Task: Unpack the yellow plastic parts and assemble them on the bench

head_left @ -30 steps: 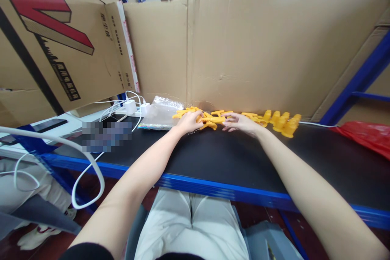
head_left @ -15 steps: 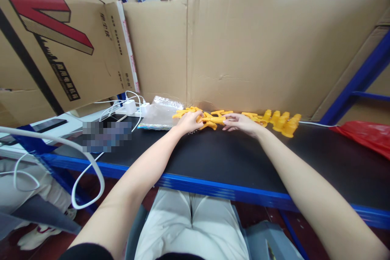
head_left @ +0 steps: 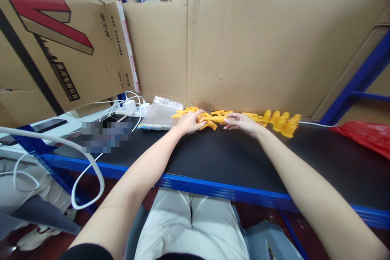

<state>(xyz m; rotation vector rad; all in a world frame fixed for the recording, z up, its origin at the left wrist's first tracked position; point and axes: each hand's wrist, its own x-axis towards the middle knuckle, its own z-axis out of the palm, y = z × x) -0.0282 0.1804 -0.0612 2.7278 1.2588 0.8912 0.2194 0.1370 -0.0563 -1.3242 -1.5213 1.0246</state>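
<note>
Both of my hands meet over the far part of the black tabletop (head_left: pixel 219 158). My left hand (head_left: pixel 190 122) is closed around one end of a long yellow plastic piece (head_left: pixel 217 119). The fingers of my right hand (head_left: pixel 243 124) pinch its other end. Its exact kind is hard to make out, as my fingers cover both ends. More yellow plastic parts (head_left: pixel 222 112) lie just behind it, and some yellow pieces (head_left: pixel 186 110) are beyond my left hand. Several yellow cup-shaped pieces (head_left: pixel 282 122) stand in rows to the right of my right hand.
A clear plastic bag (head_left: pixel 161 111) lies left of my hands, near white chargers (head_left: pixel 130 107) and a looping white cable (head_left: pixel 94 166). A red plastic bag (head_left: pixel 365 135) is at the far right. Cardboard (head_left: pixel 258 48) walls the back; a blue metal edge (head_left: pixel 213 187) runs in front.
The yellow piece between my hands has turned slightly and looks thinner from here. My hands have barely shifted; everything else is where it was.
</note>
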